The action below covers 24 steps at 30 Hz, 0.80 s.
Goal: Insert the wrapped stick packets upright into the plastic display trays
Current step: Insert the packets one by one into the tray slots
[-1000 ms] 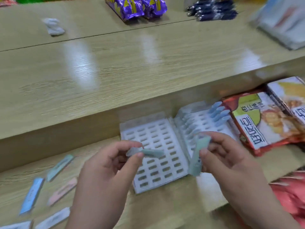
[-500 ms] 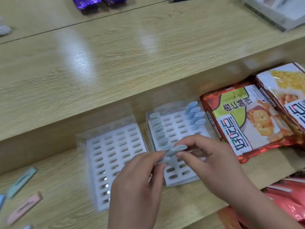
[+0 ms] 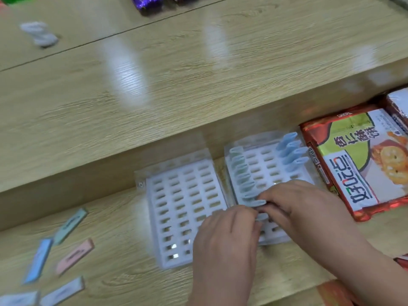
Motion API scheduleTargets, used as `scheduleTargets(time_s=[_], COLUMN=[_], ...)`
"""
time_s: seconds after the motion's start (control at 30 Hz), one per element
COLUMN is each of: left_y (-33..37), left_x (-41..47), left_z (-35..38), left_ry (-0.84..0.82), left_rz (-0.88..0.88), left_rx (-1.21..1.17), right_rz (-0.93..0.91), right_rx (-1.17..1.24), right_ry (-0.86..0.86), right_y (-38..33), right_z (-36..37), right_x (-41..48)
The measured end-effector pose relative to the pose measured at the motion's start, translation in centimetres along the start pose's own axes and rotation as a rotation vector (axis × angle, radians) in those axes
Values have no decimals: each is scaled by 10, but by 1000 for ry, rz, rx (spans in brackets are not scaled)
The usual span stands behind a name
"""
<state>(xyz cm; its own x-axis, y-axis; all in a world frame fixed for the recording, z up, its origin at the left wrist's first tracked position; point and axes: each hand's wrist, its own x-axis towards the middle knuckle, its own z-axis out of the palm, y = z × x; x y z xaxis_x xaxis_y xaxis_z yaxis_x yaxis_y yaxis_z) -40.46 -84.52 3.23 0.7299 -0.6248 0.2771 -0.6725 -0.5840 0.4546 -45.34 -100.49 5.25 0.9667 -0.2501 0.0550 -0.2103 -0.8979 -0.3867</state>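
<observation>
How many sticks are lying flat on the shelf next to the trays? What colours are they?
Green packet: 1
Blue packet: 1
Pink packet: 1
White packets: 2
Total: 5

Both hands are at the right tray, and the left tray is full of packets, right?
No. The head view shows the left tray with its visible slots all empty. Both hands, left and right, are indeed at the right tray.
</observation>
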Motion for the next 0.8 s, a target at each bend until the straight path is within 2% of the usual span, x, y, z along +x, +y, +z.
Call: scheduleTargets(time_s=[0.07, 0.2, 0.27, 0.37, 0.5, 0.6, 0.7, 0.8], left_y=[-1, -23, -47, -93, -158, -203, -237, -258], left_x=[-3, -19, -36, -69, -114, -143, -164, -175], left_z=[-6, -41, -63, -96, -129, -147, -156, -158], left_ry=[16, 155, 220, 276, 310, 290, 265, 193], left_rz=[21, -29, -68, -179, -291, -408, -494, -478], left_rx=[-21, -110, -116, -106, -35, 13, 70, 64], right_rz=[45, 193, 160, 129, -97, -206, -208, -224], right_rx=[-29, 285, 233, 274, 304, 282, 199, 126], right_ry=[-7, 51, 114, 87, 31, -58, -110, -143], right_y=[6, -3, -36, -122, -209, -248, -273, -284], right_z=[-3, -16, -6, 13, 67, 112, 143, 163], right_x=[-5, -22, -27, -24, -18, -7, 11, 30])
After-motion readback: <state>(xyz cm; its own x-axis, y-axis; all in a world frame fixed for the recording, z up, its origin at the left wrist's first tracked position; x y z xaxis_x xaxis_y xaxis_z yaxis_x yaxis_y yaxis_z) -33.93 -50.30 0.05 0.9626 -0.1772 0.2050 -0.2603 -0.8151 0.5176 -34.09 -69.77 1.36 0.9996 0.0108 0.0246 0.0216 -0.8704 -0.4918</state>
